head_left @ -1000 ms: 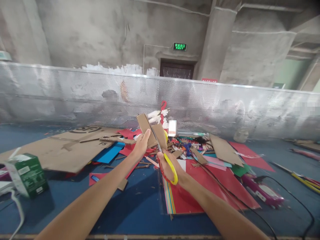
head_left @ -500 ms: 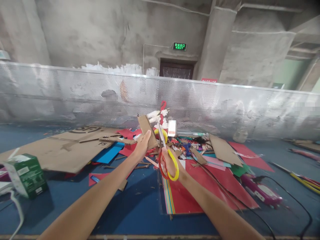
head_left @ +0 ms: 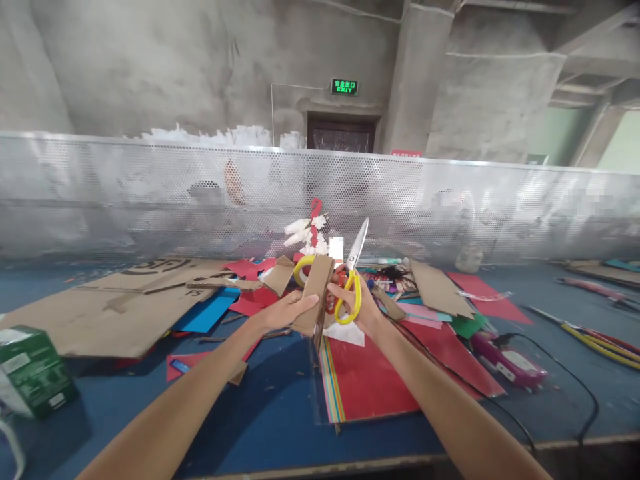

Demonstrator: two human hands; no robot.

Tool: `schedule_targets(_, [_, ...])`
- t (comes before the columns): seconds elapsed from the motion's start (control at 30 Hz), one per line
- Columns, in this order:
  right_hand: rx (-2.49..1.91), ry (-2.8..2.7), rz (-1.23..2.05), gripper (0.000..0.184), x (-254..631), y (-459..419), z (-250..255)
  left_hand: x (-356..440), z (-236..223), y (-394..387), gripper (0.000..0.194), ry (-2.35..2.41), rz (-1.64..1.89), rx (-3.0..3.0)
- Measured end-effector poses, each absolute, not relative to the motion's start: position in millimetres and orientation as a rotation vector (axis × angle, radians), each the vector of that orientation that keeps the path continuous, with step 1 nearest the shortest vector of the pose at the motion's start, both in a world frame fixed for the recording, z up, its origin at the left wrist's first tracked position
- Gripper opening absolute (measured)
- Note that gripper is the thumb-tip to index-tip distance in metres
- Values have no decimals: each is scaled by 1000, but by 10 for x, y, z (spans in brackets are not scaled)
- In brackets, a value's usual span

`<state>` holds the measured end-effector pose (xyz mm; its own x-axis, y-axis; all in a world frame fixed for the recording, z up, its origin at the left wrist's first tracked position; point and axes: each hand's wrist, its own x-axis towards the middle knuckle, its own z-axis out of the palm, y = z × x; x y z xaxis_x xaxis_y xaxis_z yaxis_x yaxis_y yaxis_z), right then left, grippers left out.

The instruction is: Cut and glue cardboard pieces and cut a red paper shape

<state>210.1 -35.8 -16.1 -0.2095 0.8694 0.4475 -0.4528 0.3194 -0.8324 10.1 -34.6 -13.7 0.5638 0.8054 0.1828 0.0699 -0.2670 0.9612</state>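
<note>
Near edge [head_left: 280, 472] crossed the bottom; bare blue tabletop [head_left: 250, 420] ran from there toward the hands, red paper [head_left: 370, 387] right of it. Left hand [head_left: 287, 310] gripped cardboard [head_left: 317, 277] above the table. Right hand [head_left: 369, 305] held scissors [head_left: 357, 252] by the handles just right of it, blades up. Couldn't tell if right fingers touched cardboard. Big sheet [head_left: 125, 307] lay left, purple box [head_left: 507, 360] right. Perforated screen [head_left: 420, 200] bounded the far side; concrete wall [head_left: 175, 67], exit sign [head_left: 345, 87] behind.
</note>
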Motion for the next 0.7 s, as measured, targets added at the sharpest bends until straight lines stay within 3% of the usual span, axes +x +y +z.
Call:
schedule_targets(0.2, [-499, -1486, 1200, 49, 2114, -324, -222, 102, -156, -322, 50, 696, 885, 1767])
schedule_targets(0.4, [-547, -1570, 1187, 47, 2201, -362, -131, 94, -93, -343, 47, 721, 873, 1745])
schedule_targets(0.6, [-612, -1725, 1171, 44, 2373, -386, -11, -208, -32, -174, 58, 866, 1149, 1482])
schedule_targets(0.7, [-679, -1611, 1132, 48, 2357, -314, -77, -329, -48, -106, 61, 958, 1100, 1541])
